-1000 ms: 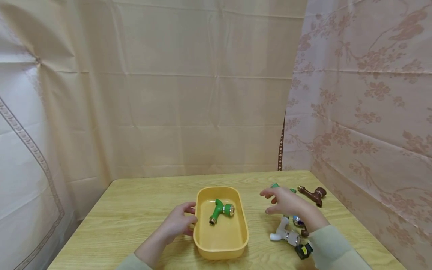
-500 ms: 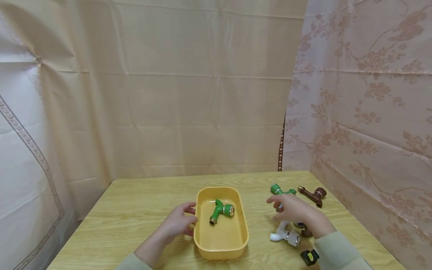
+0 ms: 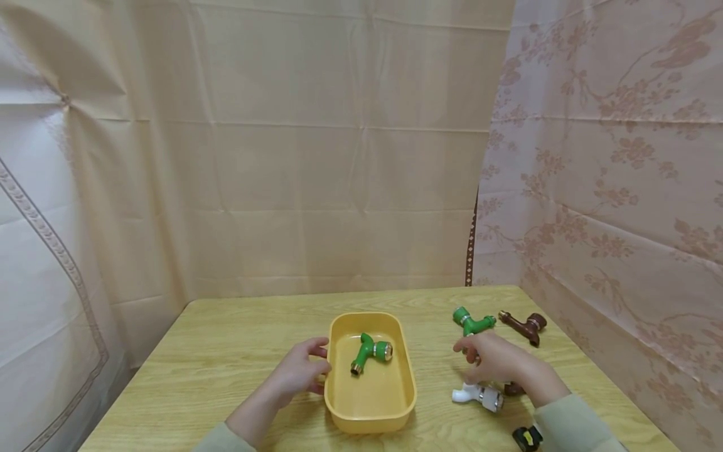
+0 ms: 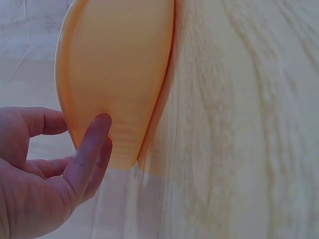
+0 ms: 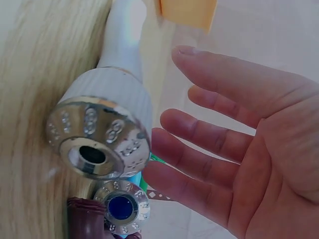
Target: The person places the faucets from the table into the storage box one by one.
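Observation:
My left hand [image 3: 302, 370] rests at the left side of a yellow plastic tray [image 3: 369, 427], its fingertips at the rim and outer wall. Inside the tray lies a green tap [image 3: 366, 351] with a chromed knob. On the right of the table my right hand [image 3: 503, 361] hovers over a group of taps, fingers spread and holding nothing. Close beside those fingers is a white tap [image 5: 107, 94], its silver knob towards the right wrist camera. A blue-centred silver knob [image 5: 122, 206] and part of a brown tap [image 5: 85, 219] show beneath it, mostly hidden by my hand in the head view.
Beyond my right hand lie another green tap [image 3: 477, 323] and a brown tap [image 3: 525, 328] near the table's right edge. The wooden table [image 3: 226, 351] backs onto a beige curtain [image 3: 339, 157], with a flowered cloth [image 3: 610, 188] on the right.
My right hand has moved right and towards me, from near the far green tap to the white tap, uncovering the green one. The left hand and tray stay put.

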A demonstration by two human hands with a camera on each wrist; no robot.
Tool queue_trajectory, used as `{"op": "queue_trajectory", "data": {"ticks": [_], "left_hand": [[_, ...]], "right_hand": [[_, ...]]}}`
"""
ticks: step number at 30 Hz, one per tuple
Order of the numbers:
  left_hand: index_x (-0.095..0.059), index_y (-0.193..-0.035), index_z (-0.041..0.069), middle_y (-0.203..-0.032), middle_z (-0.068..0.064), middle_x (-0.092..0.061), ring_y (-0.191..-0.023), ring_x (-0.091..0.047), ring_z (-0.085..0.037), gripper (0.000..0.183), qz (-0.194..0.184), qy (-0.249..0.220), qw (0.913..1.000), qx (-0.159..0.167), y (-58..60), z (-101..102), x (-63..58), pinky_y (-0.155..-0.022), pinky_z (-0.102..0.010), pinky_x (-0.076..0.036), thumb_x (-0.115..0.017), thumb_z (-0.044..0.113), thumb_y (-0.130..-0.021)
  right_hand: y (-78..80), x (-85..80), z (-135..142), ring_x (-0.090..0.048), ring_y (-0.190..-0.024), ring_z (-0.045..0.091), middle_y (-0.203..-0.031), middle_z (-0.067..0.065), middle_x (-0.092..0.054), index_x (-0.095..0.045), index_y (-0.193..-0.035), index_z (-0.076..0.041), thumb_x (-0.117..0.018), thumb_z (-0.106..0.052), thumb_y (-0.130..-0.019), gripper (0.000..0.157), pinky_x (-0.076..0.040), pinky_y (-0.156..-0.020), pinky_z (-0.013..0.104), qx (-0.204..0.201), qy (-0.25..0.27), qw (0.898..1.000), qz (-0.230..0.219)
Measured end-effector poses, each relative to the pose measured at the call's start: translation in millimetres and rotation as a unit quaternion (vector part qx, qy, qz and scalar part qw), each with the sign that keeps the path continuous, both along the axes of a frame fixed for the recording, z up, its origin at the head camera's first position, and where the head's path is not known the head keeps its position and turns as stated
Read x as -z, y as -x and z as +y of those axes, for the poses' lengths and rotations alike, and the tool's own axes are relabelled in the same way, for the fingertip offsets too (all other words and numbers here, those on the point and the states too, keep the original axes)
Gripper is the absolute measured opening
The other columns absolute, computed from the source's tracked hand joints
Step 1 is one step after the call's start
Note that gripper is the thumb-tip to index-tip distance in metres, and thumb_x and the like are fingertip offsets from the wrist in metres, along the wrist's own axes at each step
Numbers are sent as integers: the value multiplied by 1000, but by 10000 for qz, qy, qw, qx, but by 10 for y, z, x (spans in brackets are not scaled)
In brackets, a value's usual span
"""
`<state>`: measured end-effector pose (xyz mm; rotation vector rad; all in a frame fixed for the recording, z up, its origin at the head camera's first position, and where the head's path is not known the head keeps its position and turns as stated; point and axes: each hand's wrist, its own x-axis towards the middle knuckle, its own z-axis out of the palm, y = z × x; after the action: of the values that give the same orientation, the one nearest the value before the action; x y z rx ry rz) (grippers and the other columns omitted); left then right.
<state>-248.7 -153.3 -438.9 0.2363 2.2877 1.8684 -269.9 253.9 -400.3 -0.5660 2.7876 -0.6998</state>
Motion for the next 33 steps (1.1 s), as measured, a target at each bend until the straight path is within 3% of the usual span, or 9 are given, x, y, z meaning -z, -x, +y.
{"op": "queue_trajectory", "data": {"ticks": [16,23,33], "left_hand": [[-36,-149,-11,-130,-32,-46,-89,-66,-31,68,19,34,10000,47,2,15,-56,-65,-43,-65,-62,-2,-87],[-35,-150,-11,-130,-32,-47,-88,-66,-30,69,13,33,10000,38,0,10,-35,-65,-44,-65,-63,-2,-87],[-35,-150,-12,-129,-32,-47,-88,-66,-30,69,-4,-14,10000,40,-19,2,-22,-65,-44,-65,-62,-3,-87]], "right_hand": [[-72,52,40,-57,-74,21,-85,5,-59,-66,-125,-1,-88,-6,-76,54,-51,-59,33,-66,79,9998,-153],[-92,87,87,-57,-74,17,-84,1,-62,-68,-121,-3,-90,-12,-75,52,-52,-63,33,-263,-149,9995,-57],[-127,139,95,-60,-79,19,-88,2,-65,-70,-118,-2,-91,-13,-73,51,-55,-66,36,-510,-76,9985,-164]]}}
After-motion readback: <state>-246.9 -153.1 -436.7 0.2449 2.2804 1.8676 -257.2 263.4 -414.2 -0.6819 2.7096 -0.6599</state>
